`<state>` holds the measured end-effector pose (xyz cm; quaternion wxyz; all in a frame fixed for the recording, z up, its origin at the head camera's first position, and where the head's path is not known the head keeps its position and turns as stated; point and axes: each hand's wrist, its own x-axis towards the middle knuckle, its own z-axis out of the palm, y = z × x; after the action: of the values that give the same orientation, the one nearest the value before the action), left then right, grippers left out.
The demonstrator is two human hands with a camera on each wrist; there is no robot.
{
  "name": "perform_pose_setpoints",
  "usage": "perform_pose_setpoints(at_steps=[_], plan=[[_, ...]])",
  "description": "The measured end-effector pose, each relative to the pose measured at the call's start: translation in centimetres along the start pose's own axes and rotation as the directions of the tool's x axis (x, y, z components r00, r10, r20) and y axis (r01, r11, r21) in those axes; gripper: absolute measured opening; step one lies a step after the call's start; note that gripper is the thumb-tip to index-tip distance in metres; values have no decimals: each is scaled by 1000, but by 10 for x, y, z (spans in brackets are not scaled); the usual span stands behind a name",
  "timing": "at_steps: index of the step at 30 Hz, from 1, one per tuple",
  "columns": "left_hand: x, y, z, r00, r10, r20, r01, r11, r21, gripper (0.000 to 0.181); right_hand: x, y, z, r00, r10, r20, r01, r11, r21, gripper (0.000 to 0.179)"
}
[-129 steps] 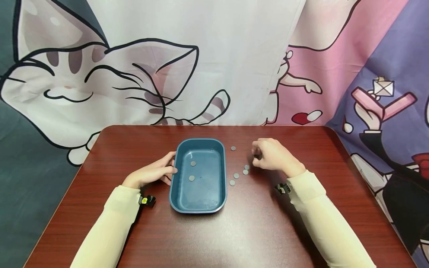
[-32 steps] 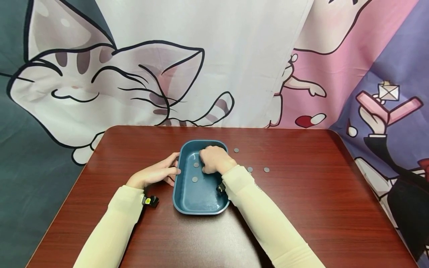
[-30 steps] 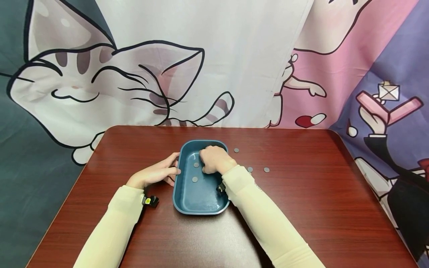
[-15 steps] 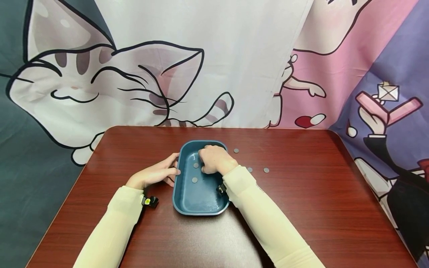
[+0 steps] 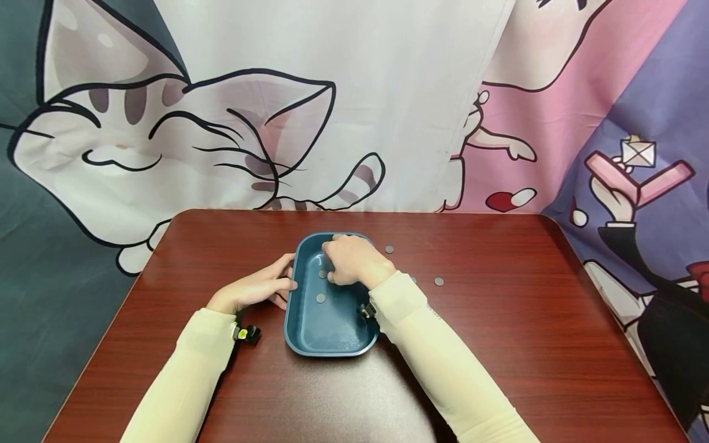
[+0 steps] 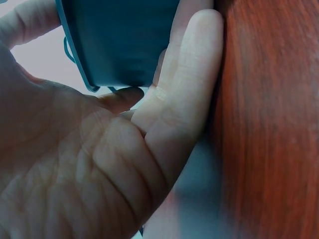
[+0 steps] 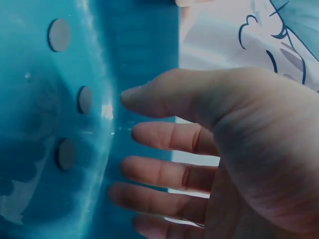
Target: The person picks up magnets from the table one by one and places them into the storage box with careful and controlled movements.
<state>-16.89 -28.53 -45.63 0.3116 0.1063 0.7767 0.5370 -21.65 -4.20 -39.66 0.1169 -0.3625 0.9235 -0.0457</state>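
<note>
A blue rectangular tray (image 5: 334, 335) stands on the table. My left hand (image 5: 252, 286) holds its left side, with the thumb at the rim and the fingers (image 6: 187, 74) along the outer wall. My right hand (image 5: 354, 261) is above the tray's far right part. In the right wrist view its fingers (image 7: 172, 172) are loosely extended with nothing between them. Two grey coins show in the tray in the head view, a farther coin (image 5: 322, 274) and a nearer coin (image 5: 320, 298). The right wrist view shows a third coin (image 7: 65, 154) there.
Right of the tray on the brown table (image 5: 498, 344) lie a far coin (image 5: 389, 250), a right coin (image 5: 439, 282) and a coin (image 5: 413, 280) partly hidden by the right sleeve. A cartoon-printed curtain (image 5: 410, 104) hangs behind the table.
From the table's right side, my right hand has moved left to over the tray. In the last half second it shifts slightly up and left. My left hand keeps its place on the tray.
</note>
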Motion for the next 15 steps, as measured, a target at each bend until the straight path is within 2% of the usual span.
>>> perform_pose_setpoints(at_steps=[7, 15], plan=[[1, 0, 0, 1000, 8, 8, -8, 1000, -1, 71, -11, 2, -11, 1000, -12, 5, 11, 998, 57, 38], [1, 1, 0, 1000, 3, -4, -3, 1000, 14, 69, -26, 13, -21, 999, -21, -45, 23, 999, 44, 36]])
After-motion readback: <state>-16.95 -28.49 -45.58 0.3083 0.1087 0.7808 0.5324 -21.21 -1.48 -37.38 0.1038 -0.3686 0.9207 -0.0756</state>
